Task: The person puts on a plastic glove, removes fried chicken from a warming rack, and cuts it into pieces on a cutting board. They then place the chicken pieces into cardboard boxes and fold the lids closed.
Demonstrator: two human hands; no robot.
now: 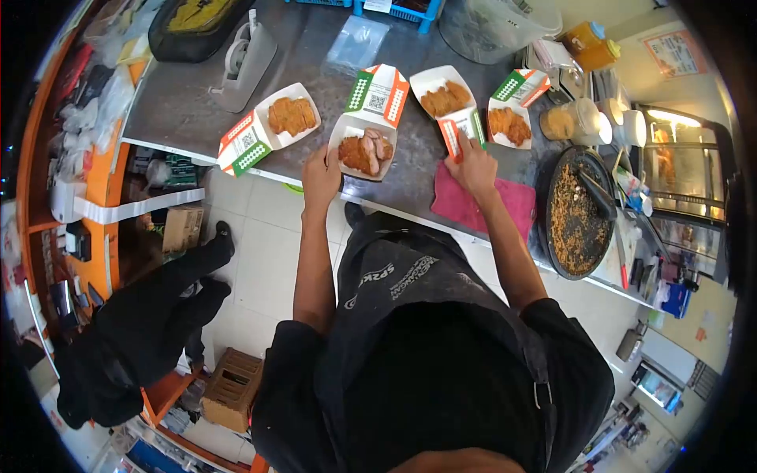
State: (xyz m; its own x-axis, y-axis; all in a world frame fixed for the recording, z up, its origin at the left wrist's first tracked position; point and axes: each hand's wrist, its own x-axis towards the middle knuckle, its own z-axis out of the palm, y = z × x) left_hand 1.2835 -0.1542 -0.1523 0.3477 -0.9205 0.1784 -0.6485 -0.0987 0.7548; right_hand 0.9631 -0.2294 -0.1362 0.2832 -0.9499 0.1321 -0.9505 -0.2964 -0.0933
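Four open paper boxes with fried cutlet stand in a row on the metal counter. My left hand (pixel 321 177) has its fingers closed at the left edge of the second box (pixel 377 98), whose sliced cutlet (pixel 364 151) shows pale meat. At the third box (pixel 422 83), my right hand (pixel 475 165) grips the printed lid flap (pixel 461 130), which points toward me. The leftmost box (pixel 288 142) has its lid folded out to the lower left. On the far right, the smallest-looking box (pixel 495 142) has its lid tilted up behind the cutlet.
A pink cloth (pixel 512 206) lies below my right hand. Right of it stands a round black tray (pixel 553 236) of brown crumbs with a dark tool. A tape dispenser (pixel 244 71) and plastic bags (pixel 359 43) lie behind. Another person (pixel 118 347) is at lower left.
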